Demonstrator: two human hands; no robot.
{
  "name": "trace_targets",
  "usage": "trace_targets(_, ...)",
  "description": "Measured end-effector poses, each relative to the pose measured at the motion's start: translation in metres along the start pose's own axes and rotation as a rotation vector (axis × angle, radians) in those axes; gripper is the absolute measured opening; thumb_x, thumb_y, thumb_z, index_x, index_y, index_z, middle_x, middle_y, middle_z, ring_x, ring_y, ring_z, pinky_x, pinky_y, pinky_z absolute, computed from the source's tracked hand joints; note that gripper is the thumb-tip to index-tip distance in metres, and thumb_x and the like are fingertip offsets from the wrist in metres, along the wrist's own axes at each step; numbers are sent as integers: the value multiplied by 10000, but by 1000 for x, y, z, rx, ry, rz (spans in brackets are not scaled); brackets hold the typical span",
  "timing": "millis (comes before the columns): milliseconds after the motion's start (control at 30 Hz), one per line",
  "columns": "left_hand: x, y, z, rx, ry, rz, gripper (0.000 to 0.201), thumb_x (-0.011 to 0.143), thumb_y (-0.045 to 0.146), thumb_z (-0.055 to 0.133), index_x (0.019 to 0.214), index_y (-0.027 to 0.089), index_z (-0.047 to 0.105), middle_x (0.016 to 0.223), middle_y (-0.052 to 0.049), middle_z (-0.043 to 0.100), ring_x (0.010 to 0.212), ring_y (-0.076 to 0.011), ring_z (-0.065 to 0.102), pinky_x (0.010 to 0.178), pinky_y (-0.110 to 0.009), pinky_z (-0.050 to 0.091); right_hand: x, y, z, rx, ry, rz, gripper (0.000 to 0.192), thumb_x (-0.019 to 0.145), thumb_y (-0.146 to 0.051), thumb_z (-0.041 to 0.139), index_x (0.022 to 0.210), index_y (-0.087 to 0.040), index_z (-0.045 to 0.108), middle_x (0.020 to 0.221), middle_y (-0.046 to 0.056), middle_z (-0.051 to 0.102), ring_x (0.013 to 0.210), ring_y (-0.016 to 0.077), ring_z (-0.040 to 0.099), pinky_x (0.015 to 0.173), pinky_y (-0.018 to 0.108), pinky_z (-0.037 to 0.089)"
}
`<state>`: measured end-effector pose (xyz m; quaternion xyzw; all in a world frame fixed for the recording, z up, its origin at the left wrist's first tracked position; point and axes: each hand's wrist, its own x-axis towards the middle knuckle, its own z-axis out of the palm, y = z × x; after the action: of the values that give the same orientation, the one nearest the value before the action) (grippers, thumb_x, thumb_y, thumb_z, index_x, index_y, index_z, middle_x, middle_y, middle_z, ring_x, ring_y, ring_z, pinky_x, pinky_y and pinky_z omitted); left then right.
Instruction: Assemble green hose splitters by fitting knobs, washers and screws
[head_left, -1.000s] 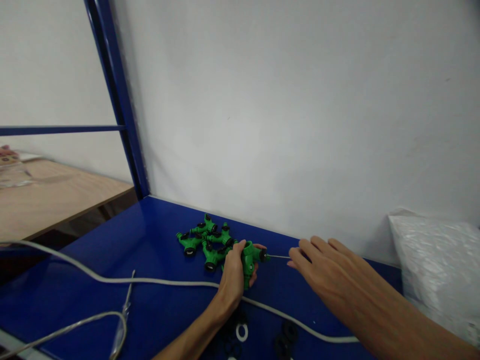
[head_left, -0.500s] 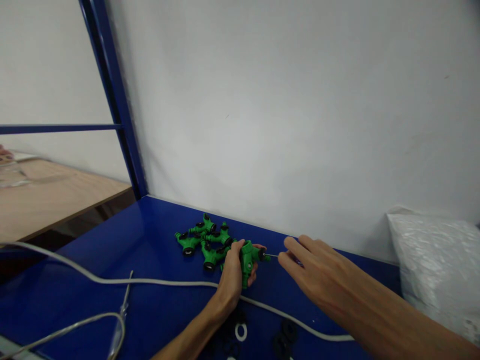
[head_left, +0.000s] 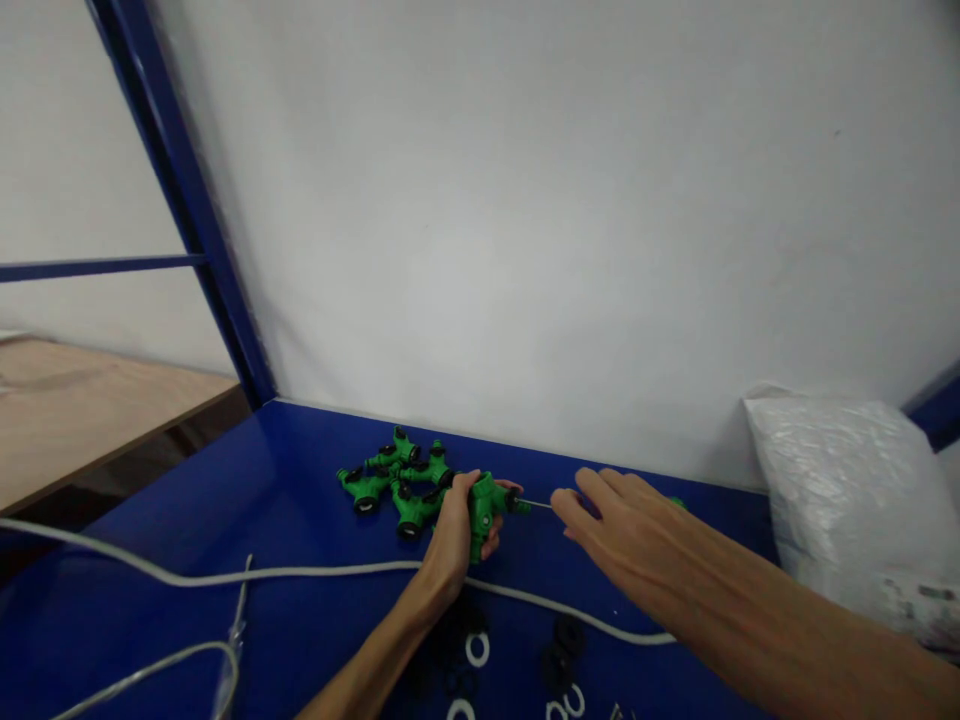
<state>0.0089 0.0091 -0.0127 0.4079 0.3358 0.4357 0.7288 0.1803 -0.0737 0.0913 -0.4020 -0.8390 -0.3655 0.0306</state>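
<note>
Blue bench (head_left: pixel 225 520): my left hand (head_left: pixel 454 535) clamps a green fitting (head_left: pixel 484 505); right hand (head_left: pixel 622 530) pinches a thin pin (head_left: pixel 534 504), axis pointing left into the fitting.

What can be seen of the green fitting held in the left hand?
The green fitting looks like moulded plastic with a black cap at its right end. The left hand grips it just above the blue table, beside a pile of similar green fittings. A thin metal pin, pinched by the right hand, meets its capped end.
</note>
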Motion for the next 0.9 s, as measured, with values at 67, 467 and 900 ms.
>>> trace_targets(67, -1, 2, 1, 18, -25, -30, 582, 853, 574, 412, 908, 73, 704, 453, 50, 413, 348, -77, 296, 367, -216, 180, -1, -4, -7, -29, -17, 3, 217, 834, -24, 500, 946, -210, 506, 770, 35, 604, 630, 209, 550, 602, 337, 351)
trace_targets(467, -2, -3, 0, 198, -106, -40, 582, 922, 545, 361, 996, 90, 717, 478, 46, 426, 367, -83, 326, 388, -220, 204, -25, -7, -6, 287, -153, 108, 206, 860, -23, 557, 1004, -170, 563, 820, 43, 662, 642, 191, 600, 583, 312, 393)
trace_targets(900, -2, -1, 5, 184, -24, -16, 574, 890, 569, 393, 951, 96, 713, 467, 46, 424, 375, -90, 322, 375, -208, 224, -30, -6, 0, 121, -148, 112, 217, 888, -32, 514, 1076, -135, 547, 871, 86, 632, 700, 220, 611, 607, 323, 426)
